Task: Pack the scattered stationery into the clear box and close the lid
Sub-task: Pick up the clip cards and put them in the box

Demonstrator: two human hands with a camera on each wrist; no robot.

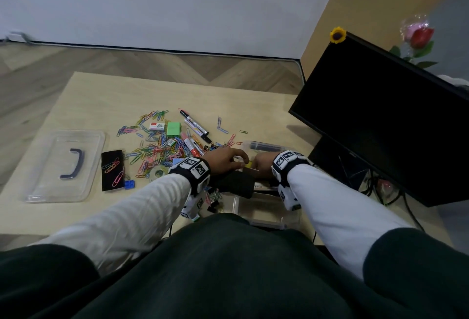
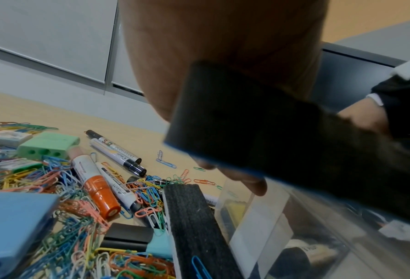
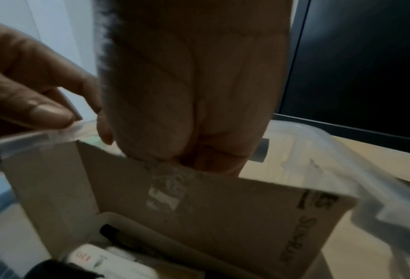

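The clear box (image 1: 267,218) sits at the table's near edge beneath both hands. My left hand (image 1: 237,161) grips a black whiteboard eraser (image 2: 258,132) with a blue edge, tilted over the box's left wall (image 2: 258,217). My right hand (image 3: 187,156) pinches the top edge of a brown cardboard piece (image 3: 222,211) standing inside the box, with markers lying below it. A second black eraser (image 2: 194,226) leans at the box's left side. Coloured paper clips (image 1: 157,151), markers (image 1: 195,126), an orange-capped marker (image 2: 101,196) and a green sharpener (image 1: 173,129) lie scattered on the table.
The clear lid (image 1: 66,166) with a dark handle lies far left. Beside it lies a black felt pad (image 1: 113,170) with clips on it and a small blue piece (image 1: 129,184). A black monitor (image 1: 380,115) stands close on the right, cables behind it.
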